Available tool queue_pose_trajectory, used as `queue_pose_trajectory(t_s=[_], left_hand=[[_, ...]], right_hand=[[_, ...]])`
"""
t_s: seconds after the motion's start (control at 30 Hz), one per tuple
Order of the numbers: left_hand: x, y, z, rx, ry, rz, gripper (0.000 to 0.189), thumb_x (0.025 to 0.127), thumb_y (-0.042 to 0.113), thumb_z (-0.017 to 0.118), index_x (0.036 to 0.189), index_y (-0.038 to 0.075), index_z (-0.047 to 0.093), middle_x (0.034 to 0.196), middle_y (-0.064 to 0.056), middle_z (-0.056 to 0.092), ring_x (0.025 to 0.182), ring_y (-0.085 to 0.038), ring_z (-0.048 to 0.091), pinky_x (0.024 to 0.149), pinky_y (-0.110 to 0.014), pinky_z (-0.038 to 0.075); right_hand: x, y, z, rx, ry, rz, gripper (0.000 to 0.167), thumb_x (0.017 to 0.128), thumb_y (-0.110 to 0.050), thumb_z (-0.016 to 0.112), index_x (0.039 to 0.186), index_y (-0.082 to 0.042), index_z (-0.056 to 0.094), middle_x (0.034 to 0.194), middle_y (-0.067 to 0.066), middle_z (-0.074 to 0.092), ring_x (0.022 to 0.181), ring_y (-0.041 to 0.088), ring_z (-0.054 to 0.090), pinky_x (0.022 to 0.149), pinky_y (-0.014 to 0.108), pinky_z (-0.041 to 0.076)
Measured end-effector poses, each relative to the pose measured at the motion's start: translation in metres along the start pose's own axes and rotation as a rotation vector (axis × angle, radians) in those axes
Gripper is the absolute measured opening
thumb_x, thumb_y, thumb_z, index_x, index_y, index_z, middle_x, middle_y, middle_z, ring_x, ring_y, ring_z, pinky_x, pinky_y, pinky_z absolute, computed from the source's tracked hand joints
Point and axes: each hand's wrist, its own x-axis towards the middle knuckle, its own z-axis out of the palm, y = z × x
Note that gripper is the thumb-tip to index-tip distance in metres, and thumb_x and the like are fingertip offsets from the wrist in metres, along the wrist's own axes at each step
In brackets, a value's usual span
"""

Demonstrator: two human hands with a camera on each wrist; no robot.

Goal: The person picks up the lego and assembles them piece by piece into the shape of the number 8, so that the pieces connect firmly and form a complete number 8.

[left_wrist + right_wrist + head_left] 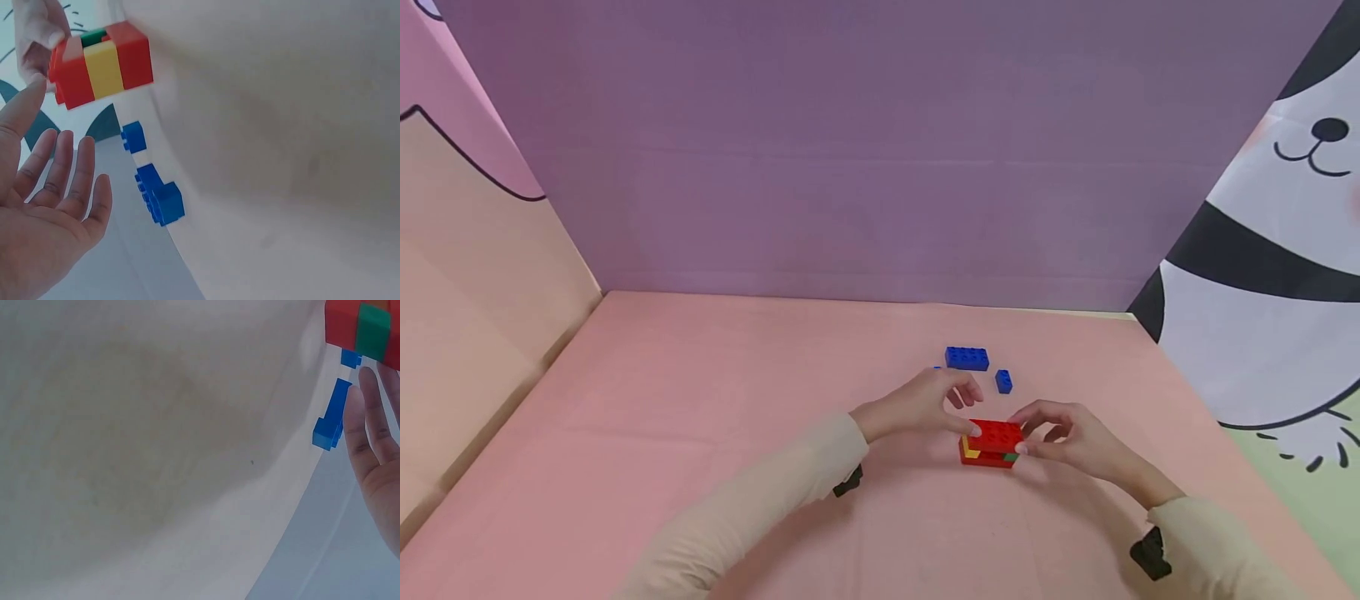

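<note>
A small stack of toy building bricks stands on the pink surface: a red studded brick [998, 435] on top, a yellow brick [103, 69] and a green brick [373, 332] at opposite ends beneath it, and a red brick [987, 459] at the bottom. My right hand [1078, 437] pinches the right end of the top red brick, thumb at the front corner and forefinger at the back. At its left end, my left hand [925, 406] has the thumb tip at the top brick's edge. The other left fingers are spread apart behind the stack, holding nothing.
Behind the stack lie a long blue brick [967, 359] and a small blue brick [1003, 382]. Another blue brick [169, 200] is mostly hidden by the left hand in the head view. A purple wall [880, 167] closes the back; printed panels stand at both sides.
</note>
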Motion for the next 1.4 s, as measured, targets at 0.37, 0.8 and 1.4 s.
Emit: queue_pose_trajectory(t_s=[0.37,0.8,1.4], left_hand=[[0.008,-0.018,-0.016,0.066,0.147,-0.038,0.041,0.077,0.027,0.073,0.112,0.013,0.054,0.111,-0.005,0.06,0.105,-0.018,0.057,0.084,-0.019,0.049],[0.014,-0.04,-0.018,0.082,0.191,-0.157,0.038,0.078,0.019,0.072,0.112,0.01,0.056,0.111,-0.005,0.058,0.103,-0.018,0.054,0.084,-0.021,0.049],[0.026,-0.056,-0.018,0.084,0.171,-0.303,0.042,0.078,0.017,0.072,0.115,0.016,0.053,0.111,0.0,0.056,0.094,-0.014,0.053,0.085,-0.024,0.049]], right_hand=[[-0.001,-0.003,0.0,0.023,-0.001,0.007,0.032,0.079,-0.02,0.07,0.108,-0.013,0.061,0.103,0.005,0.064,0.09,0.017,0.06,0.071,0.027,0.053],[-0.002,-0.001,0.0,0.006,0.009,0.016,0.031,0.079,-0.02,0.07,0.107,-0.013,0.061,0.104,0.005,0.064,0.091,0.016,0.06,0.071,0.027,0.052],[-0.002,-0.003,-0.001,0.007,0.012,0.008,0.031,0.079,-0.02,0.07,0.107,-0.012,0.061,0.103,0.005,0.064,0.089,0.017,0.061,0.07,0.027,0.052]])
